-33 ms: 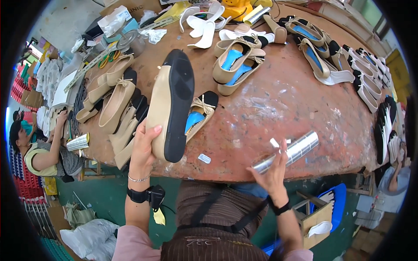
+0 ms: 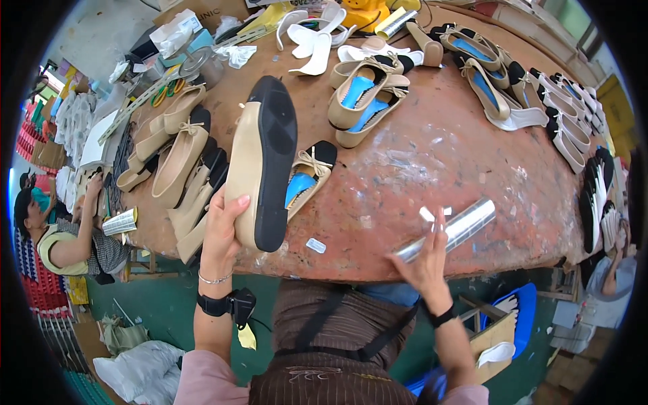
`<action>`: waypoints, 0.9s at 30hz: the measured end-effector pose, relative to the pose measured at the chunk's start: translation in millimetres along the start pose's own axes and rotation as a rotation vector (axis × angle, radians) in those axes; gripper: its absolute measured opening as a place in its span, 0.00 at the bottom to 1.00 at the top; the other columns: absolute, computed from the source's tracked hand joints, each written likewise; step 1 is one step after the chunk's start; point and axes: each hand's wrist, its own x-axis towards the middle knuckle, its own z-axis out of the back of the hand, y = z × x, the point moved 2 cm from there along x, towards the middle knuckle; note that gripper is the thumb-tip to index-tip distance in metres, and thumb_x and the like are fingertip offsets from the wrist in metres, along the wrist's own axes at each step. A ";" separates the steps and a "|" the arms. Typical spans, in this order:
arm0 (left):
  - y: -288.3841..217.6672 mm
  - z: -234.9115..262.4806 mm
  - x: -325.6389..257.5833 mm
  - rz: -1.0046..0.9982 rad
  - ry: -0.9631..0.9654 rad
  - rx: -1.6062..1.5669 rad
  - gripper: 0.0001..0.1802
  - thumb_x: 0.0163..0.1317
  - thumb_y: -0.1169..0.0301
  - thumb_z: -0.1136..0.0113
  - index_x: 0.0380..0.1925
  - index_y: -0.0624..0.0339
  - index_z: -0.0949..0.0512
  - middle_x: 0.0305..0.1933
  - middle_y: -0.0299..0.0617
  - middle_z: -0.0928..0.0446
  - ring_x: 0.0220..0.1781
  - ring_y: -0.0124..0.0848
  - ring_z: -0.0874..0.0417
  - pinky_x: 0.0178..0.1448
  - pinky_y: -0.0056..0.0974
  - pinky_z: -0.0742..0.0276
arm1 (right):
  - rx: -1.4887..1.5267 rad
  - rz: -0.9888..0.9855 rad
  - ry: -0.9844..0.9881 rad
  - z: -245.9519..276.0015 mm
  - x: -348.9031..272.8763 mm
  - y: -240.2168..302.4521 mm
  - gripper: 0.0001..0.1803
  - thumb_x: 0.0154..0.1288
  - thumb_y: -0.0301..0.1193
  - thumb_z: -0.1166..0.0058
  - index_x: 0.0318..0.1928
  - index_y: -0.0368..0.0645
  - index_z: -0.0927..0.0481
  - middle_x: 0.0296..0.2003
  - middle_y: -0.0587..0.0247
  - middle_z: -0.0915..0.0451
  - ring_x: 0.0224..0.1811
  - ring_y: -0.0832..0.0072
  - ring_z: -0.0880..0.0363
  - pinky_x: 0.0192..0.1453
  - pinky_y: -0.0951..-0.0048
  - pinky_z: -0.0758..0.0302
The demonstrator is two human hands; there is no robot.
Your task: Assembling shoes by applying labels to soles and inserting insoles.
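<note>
My left hand (image 2: 226,219) grips a beige flat shoe (image 2: 244,169) by its heel end, thumb on the side. The shoe stands on end, its black sole (image 2: 273,162) turned to the right. My right hand (image 2: 426,260) is over a silver roll of labels (image 2: 466,226) near the table's front edge, fingers stretched and thumb apart. A small white label (image 2: 426,214) shows beside its fingertips; whether it sticks to a finger I cannot tell. Behind the held shoe lies another beige shoe (image 2: 314,169) with a black toe, a bow and blue stuffing.
Several beige shoes (image 2: 182,162) lie at the left, others (image 2: 364,101) at the back and right (image 2: 486,88). White insoles (image 2: 314,50) lie at the back. A small clear label (image 2: 315,245) rests on the reddish table (image 2: 412,182). At the far left sits another person (image 2: 67,243).
My right hand and the silver roll have shifted very slightly. The left hand and its shoe have hardly moved.
</note>
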 end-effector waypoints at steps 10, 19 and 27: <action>19.6 -23.3 -19.0 0.054 0.059 -0.054 0.23 0.64 0.74 0.40 0.58 0.73 0.27 0.52 0.50 0.17 0.51 0.34 0.13 0.55 0.38 0.15 | 0.458 -0.088 -0.179 69.3 169.5 3.2 0.57 0.49 0.13 0.32 0.77 0.42 0.50 0.70 0.47 0.35 0.47 0.65 0.21 0.54 0.67 0.19; 32.5 -54.7 -27.3 0.317 0.285 -0.373 0.39 0.60 0.70 0.38 0.70 0.73 0.39 0.63 0.58 0.24 0.59 0.42 0.16 0.64 0.42 0.18 | 0.814 0.188 0.223 56.6 142.8 95.7 0.64 0.51 0.09 0.35 0.80 0.45 0.63 0.63 0.43 0.30 0.39 0.73 0.22 0.47 0.71 0.19; 30.0 -45.4 -43.8 0.399 0.339 -0.014 0.32 0.56 0.67 0.29 0.59 0.72 0.24 0.53 0.45 0.17 0.50 0.29 0.15 0.58 0.32 0.21 | 0.587 0.309 0.113 37.6 135.7 96.7 0.60 0.46 0.11 0.30 0.78 0.42 0.50 0.68 0.42 0.37 0.45 0.63 0.23 0.46 0.65 0.18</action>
